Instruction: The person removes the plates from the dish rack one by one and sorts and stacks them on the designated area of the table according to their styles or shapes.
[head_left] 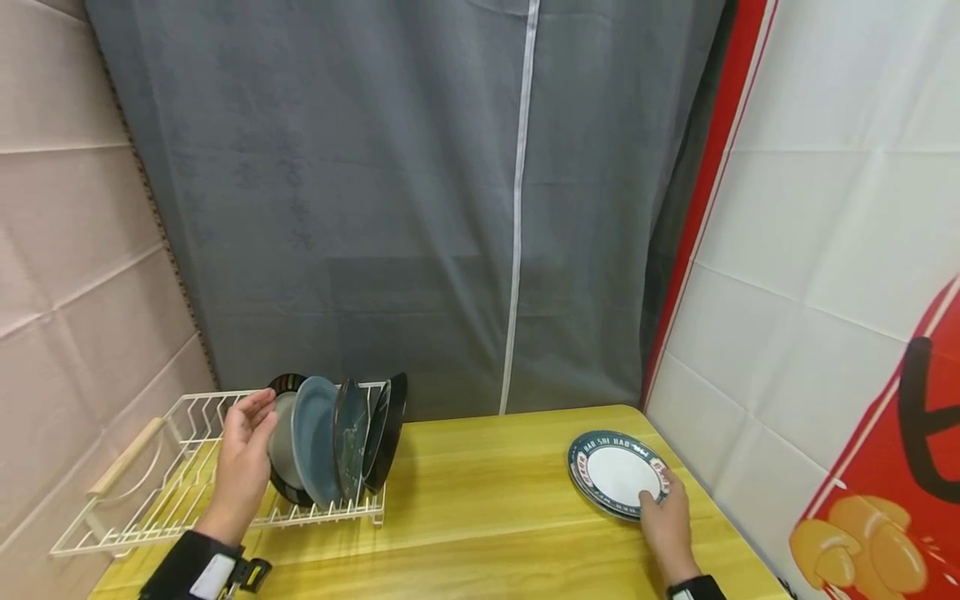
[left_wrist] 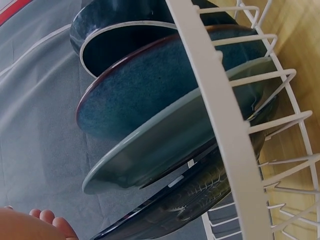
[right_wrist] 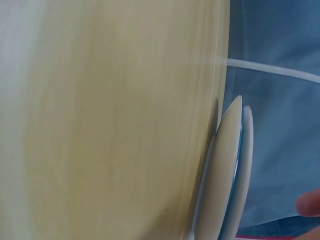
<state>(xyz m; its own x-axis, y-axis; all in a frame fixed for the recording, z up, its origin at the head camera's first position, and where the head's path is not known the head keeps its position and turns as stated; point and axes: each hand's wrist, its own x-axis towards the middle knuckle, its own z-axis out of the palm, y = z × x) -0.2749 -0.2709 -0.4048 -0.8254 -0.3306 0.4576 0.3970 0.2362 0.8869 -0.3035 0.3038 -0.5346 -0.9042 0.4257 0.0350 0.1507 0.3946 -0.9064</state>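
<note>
My left hand (head_left: 243,450) is raised over the white wire dish rack (head_left: 217,398), fingers loosely extended beside a dark, black-rimmed plate (head_left: 288,383), holding nothing. Further right in the rack, a light blue plate (head_left: 313,442), a dark teal plate (head_left: 348,437) and a black bowl (head_left: 393,425) stand on edge. At the table's right side my right hand (head_left: 666,521) reaches a small stack of plates with a lettered green rim (head_left: 588,462). Its thumb lies over the top plate in the head view. The right wrist view shows a fingertip (right_wrist: 309,202) apart above the stacked plates (right_wrist: 225,170).
The rack stands on a yellow wood-grain table (head_left: 465,500), with a wooden handle (head_left: 127,457) at its left end. Behind the table hangs a grey curtain (head_left: 375,208). A white panel (head_left: 810,208) with red print borders the right side, and a pale panel (head_left: 67,250) the left.
</note>
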